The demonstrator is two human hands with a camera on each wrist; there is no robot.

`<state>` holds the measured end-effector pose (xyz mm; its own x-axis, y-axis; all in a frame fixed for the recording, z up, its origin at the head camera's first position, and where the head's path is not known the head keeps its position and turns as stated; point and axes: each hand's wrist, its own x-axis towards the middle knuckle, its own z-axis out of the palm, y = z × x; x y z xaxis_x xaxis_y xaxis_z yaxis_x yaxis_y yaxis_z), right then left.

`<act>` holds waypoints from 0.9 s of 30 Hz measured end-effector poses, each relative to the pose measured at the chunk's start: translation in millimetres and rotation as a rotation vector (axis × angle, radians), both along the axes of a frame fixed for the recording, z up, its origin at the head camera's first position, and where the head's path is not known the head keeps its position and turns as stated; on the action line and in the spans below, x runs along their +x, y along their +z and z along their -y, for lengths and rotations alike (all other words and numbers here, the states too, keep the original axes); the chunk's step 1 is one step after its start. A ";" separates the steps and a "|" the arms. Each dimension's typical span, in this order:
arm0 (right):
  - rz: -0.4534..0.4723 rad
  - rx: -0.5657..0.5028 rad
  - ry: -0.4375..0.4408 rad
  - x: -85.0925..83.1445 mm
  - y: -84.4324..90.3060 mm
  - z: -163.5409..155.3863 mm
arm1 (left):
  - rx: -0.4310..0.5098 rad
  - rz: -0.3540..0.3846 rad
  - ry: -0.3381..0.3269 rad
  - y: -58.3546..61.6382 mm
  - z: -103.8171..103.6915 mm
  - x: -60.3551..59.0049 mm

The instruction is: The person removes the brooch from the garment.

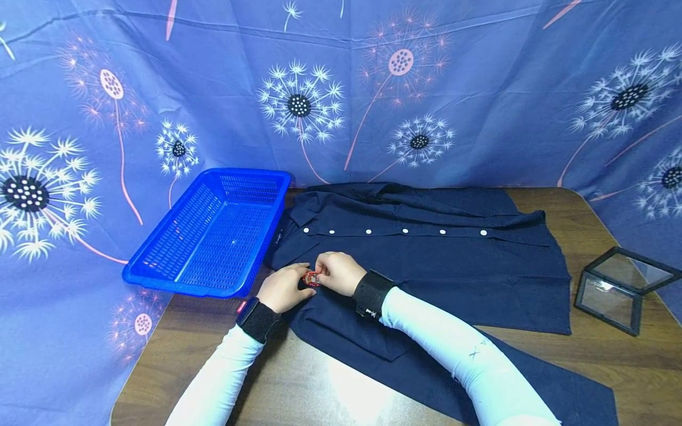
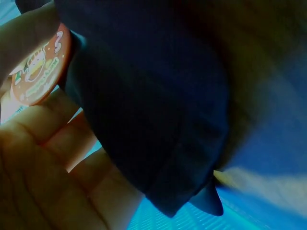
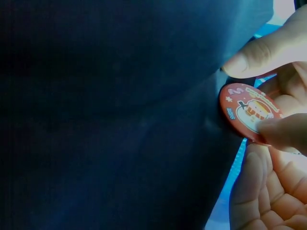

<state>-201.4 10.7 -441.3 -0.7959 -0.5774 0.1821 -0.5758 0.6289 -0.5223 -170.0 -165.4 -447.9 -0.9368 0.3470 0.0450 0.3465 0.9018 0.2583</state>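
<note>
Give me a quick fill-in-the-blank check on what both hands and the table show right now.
1. Both hands meet at a small round ____ with a cartoon print.
2. The shirt on the table has a row of ____ buttons.
3. The blue basket lies to the ____ of the shirt in the head view.
4. The glass box stands at the table's ____ edge.

Missing words: badge; white; left; right

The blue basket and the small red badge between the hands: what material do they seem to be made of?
The blue basket looks like moulded plastic: a uniform glossy blue with a regular mesh of holes. The red badge seems to have a smooth, glossy printed face, probably coated metal or plastic; its back is hidden, so I cannot tell which.
</note>
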 end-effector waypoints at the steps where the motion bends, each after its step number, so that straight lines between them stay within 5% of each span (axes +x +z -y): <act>1: -0.011 0.012 0.001 0.6 0.6 0.2 | 0.000 0.001 0.002 0.4 -0.1 0.0; 19: -0.303 0.110 0.087 9.9 -2.5 4.3 | 0.027 -0.002 -0.033 -2.9 2.1 0.1; 27: -0.342 0.150 0.105 11.6 -1.5 5.0 | 0.024 0.013 -0.032 -3.5 3.7 -0.6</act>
<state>-189.7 5.7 -442.8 -0.6392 -0.6930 0.3336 -0.7660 0.6123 -0.1957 -170.6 -169.2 -451.4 -0.9259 0.3755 0.0410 0.3711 0.8840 0.2843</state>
